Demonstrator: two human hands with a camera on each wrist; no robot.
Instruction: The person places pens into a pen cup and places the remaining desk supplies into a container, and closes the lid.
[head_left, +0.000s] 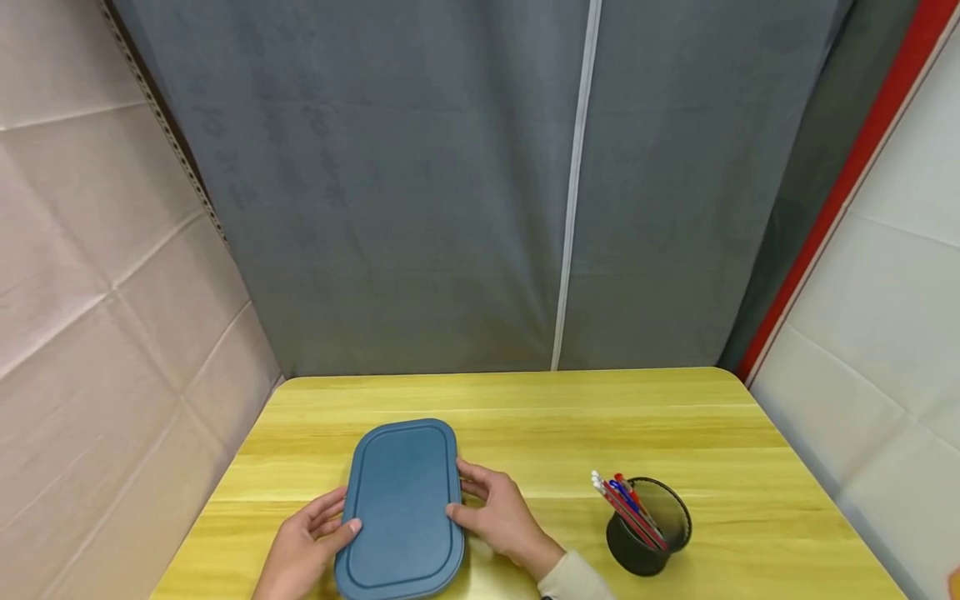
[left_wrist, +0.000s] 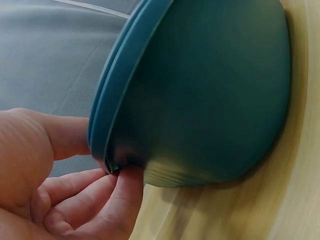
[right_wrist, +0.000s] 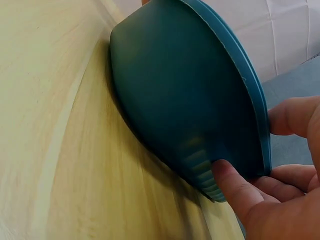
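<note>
A blue lidded box (head_left: 405, 512), rectangular with rounded corners, stands on the table left of centre, its lid on. My left hand (head_left: 306, 542) holds its left rim, thumb on top of the lid and the other fingers below the edge. In the left wrist view, fingertips (left_wrist: 129, 175) tuck under the rim of the box (left_wrist: 210, 95). On the opposite side, my right hand (head_left: 498, 515) grips the rim the same way. The right wrist view shows a finger (right_wrist: 227, 177) against the box's ribbed side wall (right_wrist: 175, 90). What the box contains is hidden.
A black mesh pen cup (head_left: 637, 546) with several pens and pencils (head_left: 630, 508) leaning in it stands to the right on the wood-grain table (head_left: 540, 408). Behind the table hangs a grey curtain (head_left: 420, 208). Pale cloth walls (head_left: 112, 333) close off both sides.
</note>
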